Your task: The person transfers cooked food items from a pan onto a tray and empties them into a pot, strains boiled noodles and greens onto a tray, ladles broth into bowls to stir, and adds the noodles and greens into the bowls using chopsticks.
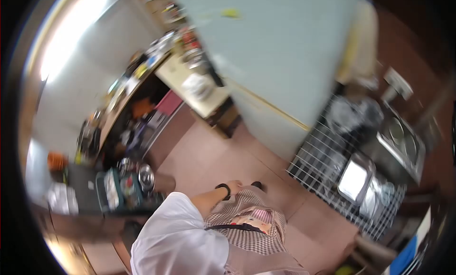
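Observation:
My left hand [233,185] hangs low in front of my body, with a black band [224,191] around the wrist. It is at the upper edge of the checked apron [247,240] that I wear over a white shirt [178,241]. The fingers are small, blurred and partly hidden against the cloth, so I cannot make out whether they grip it. A cartoon print and a dark strap show on the apron. My right hand is not visible.
A large pale blue-grey panel [280,51], like a fridge, stands ahead. At right, a wire rack [304,168] bears a metal tray [355,179] and plastic bags. Cluttered shelving [187,85] and a teal basket [100,192] are left. Tiled floor [199,151] lies between.

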A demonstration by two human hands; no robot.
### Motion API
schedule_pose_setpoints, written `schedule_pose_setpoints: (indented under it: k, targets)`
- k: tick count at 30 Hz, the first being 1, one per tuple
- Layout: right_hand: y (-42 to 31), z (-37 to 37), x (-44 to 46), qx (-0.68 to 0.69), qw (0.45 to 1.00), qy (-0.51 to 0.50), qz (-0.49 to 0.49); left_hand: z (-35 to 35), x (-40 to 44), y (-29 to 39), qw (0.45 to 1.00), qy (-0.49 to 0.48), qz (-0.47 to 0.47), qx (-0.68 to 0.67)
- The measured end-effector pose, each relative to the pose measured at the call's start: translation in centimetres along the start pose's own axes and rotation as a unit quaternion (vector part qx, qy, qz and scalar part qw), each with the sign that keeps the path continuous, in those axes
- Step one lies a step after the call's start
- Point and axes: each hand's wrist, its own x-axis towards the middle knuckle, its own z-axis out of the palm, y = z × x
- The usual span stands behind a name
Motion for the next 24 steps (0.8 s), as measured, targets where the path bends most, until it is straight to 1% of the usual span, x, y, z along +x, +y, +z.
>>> schedule_pose_setpoints:
  k: [1,3,5,7,9,10,11,12,13,14,15,17,18,19,21,23,24]
  targets:
    - [-2.5,-1.4,1.3,-0.058,0.998,-0.023,-0.001,-1.4,-2.1,-3.2,0.998,0.024,-0.048,-0.023]
    - [-8.3,-2.7,3.4,-0.176,0.982,-0.063,-0.007,-1.3,-4.3,-12.0,0.986,0.122,-0.09,-0.064]
    - [-15.4,-1.6,5.6,-0.289,0.952,-0.102,-0.025,-3.6,-10.0,-13.5,0.936,0.168,-0.192,-0.242]
    - [-23.6,2.5,8.4,-0.391,0.906,-0.145,-0.08,-0.9,-11.4,-19.9,0.893,0.202,-0.24,-0.324]
    - [-32.4,11.1,9.9,-0.46,0.854,-0.184,-0.157,3.2,-11.8,-25.6,0.849,0.21,-0.276,-0.398]
    - [-37.8,18.2,7.9,-0.475,0.832,-0.205,-0.2,6.8,-10.7,-29.7,0.842,0.206,-0.303,-0.395]
    - [-42.1,25.1,5.1,-0.488,0.81,-0.224,-0.237,8.1,-11.1,-30.4,0.814,0.203,-0.329,-0.433]
    - [-45.3,31.2,3.6,-0.518,0.773,-0.227,-0.289,10.1,-10.7,-33.0,0.835,0.17,-0.313,-0.419]
    - [-48.0,37.4,2.3,-0.542,0.733,-0.23,-0.341,12.0,-10.3,-35.3,0.882,0.153,-0.3,-0.33]
    - [-49.9,43.1,1.7,-0.56,0.672,-0.24,-0.422,8.5,-12.7,-32.4,0.823,0.143,-0.37,-0.407]
    - [-51.3,48.3,0.9,-0.572,0.604,-0.253,-0.493,8.0,-11.8,-32.7,0.792,0.15,-0.372,-0.46]
    - [-53.4,58.3,-4.8,-0.587,0.572,-0.297,-0.49,6.6,-12.0,-34.3,0.728,0.162,-0.383,-0.545]
    - [-54.5,62.4,-9.3,-0.597,0.572,-0.329,-0.455,3.8,-12.6,-33.7,0.683,0.207,-0.362,-0.599]
    - [-56.1,66.7,-12.7,-0.602,0.572,-0.359,-0.426,0.3,-13.0,-33.0,0.663,0.236,-0.355,-0.615]
    - [-58.7,74.4,-12.7,-0.588,0.501,-0.374,-0.514,-6.8,-13.0,-33.0,0.627,0.295,-0.334,-0.638]
    - [-61.8,82.6,-11.6,-0.554,0.525,-0.39,-0.514,-12.5,-12.0,-34.9,0.602,0.325,-0.295,-0.668]
    - [-63.8,86.8,-11.8,-0.536,0.548,-0.369,-0.525,-15.4,-11.3,-36.0,0.588,0.338,-0.274,-0.682]
